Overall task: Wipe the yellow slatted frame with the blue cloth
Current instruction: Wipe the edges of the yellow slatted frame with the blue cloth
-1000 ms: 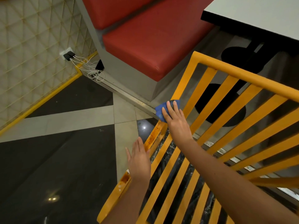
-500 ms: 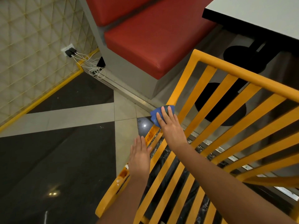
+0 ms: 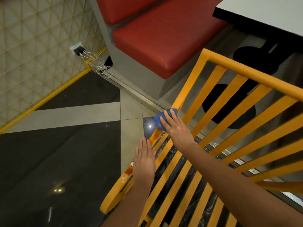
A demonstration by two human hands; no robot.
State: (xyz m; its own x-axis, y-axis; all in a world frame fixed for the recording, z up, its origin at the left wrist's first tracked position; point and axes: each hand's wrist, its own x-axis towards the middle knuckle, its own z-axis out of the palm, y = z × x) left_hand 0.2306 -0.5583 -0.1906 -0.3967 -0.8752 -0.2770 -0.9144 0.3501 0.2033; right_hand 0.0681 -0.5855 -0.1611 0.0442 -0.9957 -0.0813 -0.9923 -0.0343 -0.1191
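Right hand (image 3: pixel 177 128), fingers flat, presses blue cloth (image 3: pixel 159 119) on yellow frame (image 3: pixel 188 89) side rail; left hand (image 3: pixel 145 158) flat, open, resting on rail, holding nothing.

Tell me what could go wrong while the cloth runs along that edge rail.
1. The cloth sits under flat right-hand fingers, not a grip, so it may slip off the frame.
2. Brown stains between the hands could get smeared along the rail.
3. The left hand lies flat; the tilted frame may shift.
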